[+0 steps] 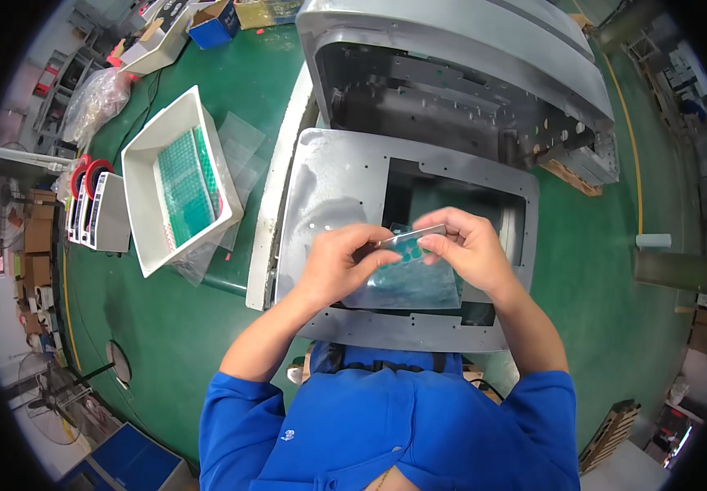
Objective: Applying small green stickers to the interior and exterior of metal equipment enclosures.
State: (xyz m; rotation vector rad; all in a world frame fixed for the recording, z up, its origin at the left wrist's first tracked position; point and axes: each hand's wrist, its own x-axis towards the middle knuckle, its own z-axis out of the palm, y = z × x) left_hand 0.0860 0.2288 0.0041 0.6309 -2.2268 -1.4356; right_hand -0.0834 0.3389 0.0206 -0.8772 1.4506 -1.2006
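Above a grey metal panel [333, 176] with a large rectangular cutout, both my hands pinch a small clear sheet [408, 249] with round green dots on it. My left hand [338, 262] grips its left end between thumb and fingers. At the right end, my right hand [474, 252] has thumb and forefinger closed on the sheet, other fingers curled. Just below my hands lies a clear plastic film [423, 286], spread across the cutout. Whether the film is joined to the dotted sheet cannot be made out.
Behind the panel stands a big grey metal housing [451, 41], open toward me. On the green table at left, a white bin [142, 221] holds green dotted sheets [183, 176]. Loose clear films [241, 143] lie beside it. White dispensers with red rings [108, 213] stand farther left.
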